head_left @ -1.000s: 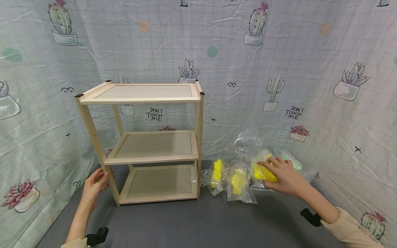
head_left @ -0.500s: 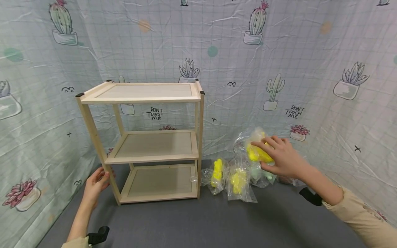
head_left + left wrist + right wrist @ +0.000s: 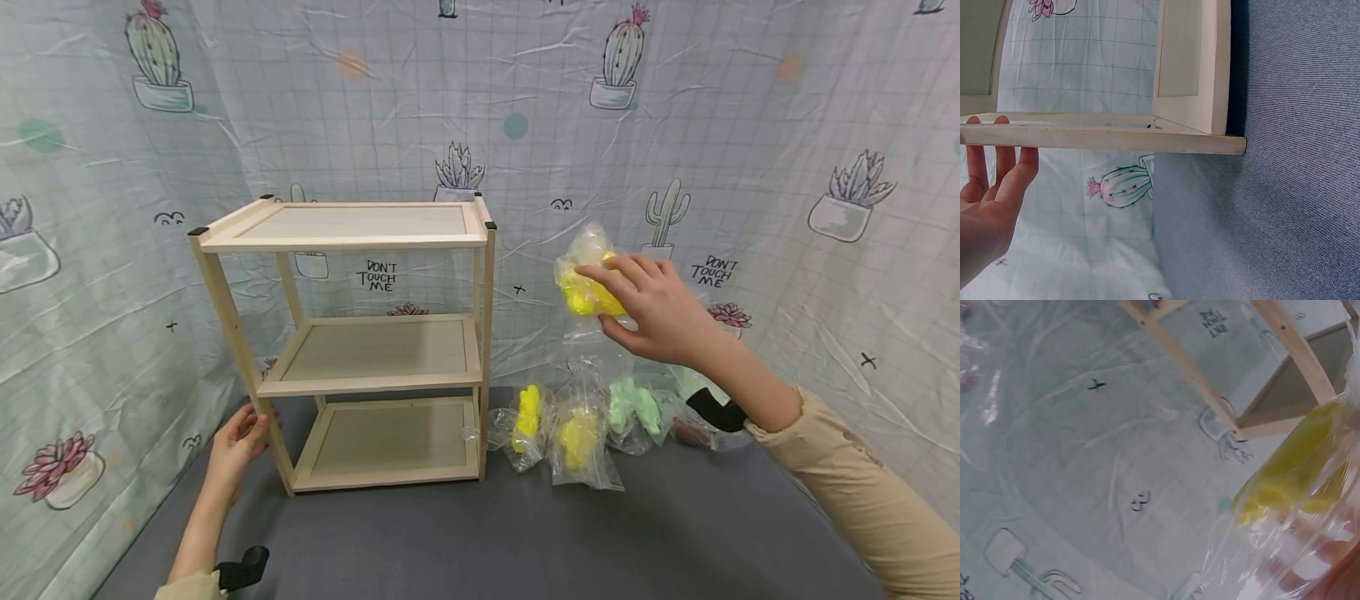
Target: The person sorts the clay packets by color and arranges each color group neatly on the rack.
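Observation:
A small three-tier wooden shelf (image 3: 375, 387) stands on the grey surface. My left hand (image 3: 234, 450) is at its front left post, and in the left wrist view the fingers (image 3: 1016, 178) reach the post (image 3: 1116, 137), two tips showing beyond it. My right hand (image 3: 660, 312) holds a clear plastic bag with a yellow lumpy thing (image 3: 588, 287) inside, lifted right of the shelf at about the height between top and middle boards. The yellow thing (image 3: 1297, 469) also shows through the plastic in the right wrist view; its kind I cannot tell.
Right of the shelf lie more clear bags: two with yellow things (image 3: 527, 417), (image 3: 579, 437), one with pale green things (image 3: 633, 408), and a brownish one (image 3: 692, 432). A cactus-print sheet (image 3: 525, 167) hangs behind and along both sides.
My right hand has raised the bagged yellow thing from the pile and moved it up and to the left, uncovering the pale green bag. The left hand stays at the post.

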`<state>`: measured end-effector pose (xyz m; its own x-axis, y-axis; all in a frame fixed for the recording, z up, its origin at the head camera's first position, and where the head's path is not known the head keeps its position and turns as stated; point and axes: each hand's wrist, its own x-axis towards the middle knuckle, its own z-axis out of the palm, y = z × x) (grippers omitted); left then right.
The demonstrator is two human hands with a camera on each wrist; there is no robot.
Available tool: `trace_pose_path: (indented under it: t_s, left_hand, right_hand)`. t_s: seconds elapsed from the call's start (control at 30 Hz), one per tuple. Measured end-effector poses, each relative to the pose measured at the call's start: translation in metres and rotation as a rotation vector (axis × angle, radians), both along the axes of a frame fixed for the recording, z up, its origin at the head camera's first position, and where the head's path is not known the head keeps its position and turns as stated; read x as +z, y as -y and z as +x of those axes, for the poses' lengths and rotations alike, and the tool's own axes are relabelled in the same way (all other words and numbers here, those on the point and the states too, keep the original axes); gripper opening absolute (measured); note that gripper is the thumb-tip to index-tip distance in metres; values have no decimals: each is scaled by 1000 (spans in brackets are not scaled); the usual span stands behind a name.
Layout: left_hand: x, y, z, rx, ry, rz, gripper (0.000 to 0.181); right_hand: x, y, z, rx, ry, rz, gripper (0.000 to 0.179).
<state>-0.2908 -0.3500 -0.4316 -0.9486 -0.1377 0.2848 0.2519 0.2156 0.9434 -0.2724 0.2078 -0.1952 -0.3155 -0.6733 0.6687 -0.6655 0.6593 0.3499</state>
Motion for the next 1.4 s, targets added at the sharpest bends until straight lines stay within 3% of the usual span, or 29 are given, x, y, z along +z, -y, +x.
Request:
trace_pose_path:
  t_s: [0.03,0.07,0.17,0.27,0.37,0.4,0.47,0.5,0.53,0.57,0.73,0.8,0.9,1.07,1.13,1.17,1.23,1.27,1.4]
  left_hand:
    - [9,-6,6,19,30,-28,42]
    - [4,-4,3,32,18,-31,42]
    - [-16,12,-13,8,2,11,42]
    - [-56,42,-45,-26,-37,71,43]
    - [-65,49,-52,-56,-60,89,43]
    - [-69,52,-56,-24,-50,80,43]
    - [-71,53,-57,2,-36,54,45]
    - [-66,50,-53,-14,-39,68,44]
    - [-70,52,-57,25,-21,39,46]
    - [-70,51,-56,27,-21,32,46]
    - [-56,42,-46,-25,-48,61,45]
    - [-50,39,-40,-64,-75,111,41]
    - [-45,37,-37,-90,-62,116,41]
    - [-74,51,-60,17,-38,49,47]
    - [-79,53,-63,45,-45,37,48]
    - [-77,51,-61,48,-42,24,49]
    - [-60,42,-48,15,-20,7,49]
    - [-50,35,-39,15,-30,45,46]
    - [2,-3,3,-1,-12,23,32]
  right_hand:
    - [5,3,0,1,-3,-5,55]
    - [10,7,-1,0,-4,-11,55]
    - [23,16,-2,-5,3,-36,54]
    - [34,25,-3,-11,16,-57,51]
    - [43,34,-5,-10,18,-62,46]
    - [46,37,-6,-9,17,-59,45]
    - [52,43,-7,-8,13,-48,44]
    - [55,47,-8,-6,9,-43,43]
    - [57,51,-8,-5,6,-37,43]
    - [60,55,-9,-4,2,-33,43]
    - [71,76,-13,-11,-2,-23,42]
    - [75,85,-16,-22,8,-16,42]
    - [80,98,-20,-37,23,6,41]
    - [87,120,-26,-50,65,47,42]
    - [88,128,-28,-51,83,60,42]
    - [88,132,-30,-52,88,66,43]
    - [88,139,-32,-56,94,72,43]
    - [88,142,-33,-60,93,76,44]
    - [86,151,-38,-76,87,82,44]
